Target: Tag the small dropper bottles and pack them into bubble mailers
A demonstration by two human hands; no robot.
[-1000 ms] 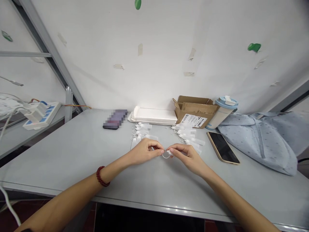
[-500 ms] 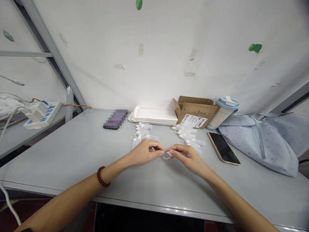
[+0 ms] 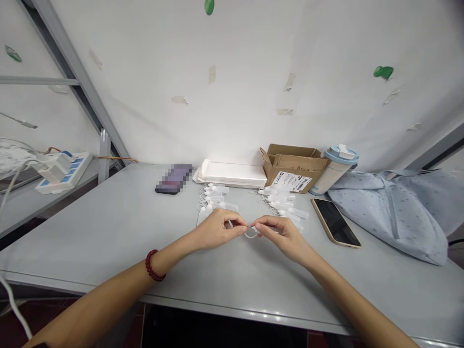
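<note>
Over the middle of the grey table, my left hand pinches the end of a thin white cord between thumb and fingertips. Facing it, my right hand is closed on a small white tube cap; the rest of that piece is hidden by the fingers. The cord hangs in a short loop between the two hands, and a fine dark line spans the gap above it. Behind my left hand lie several small white-capped tubes with cords. Another group of clear, white-capped tubes lies beyond my right hand.
Flat white boxes and an open cardboard box stand against the wall. To the right are a tumbler, a phone and a blue cloth bag. A blurred-out phone lies left; a power strip sits beyond.
My right fingertips have shifted very slightly to the right, so the gap between the hands is a little wider. My left hand stays nearly still.
</note>
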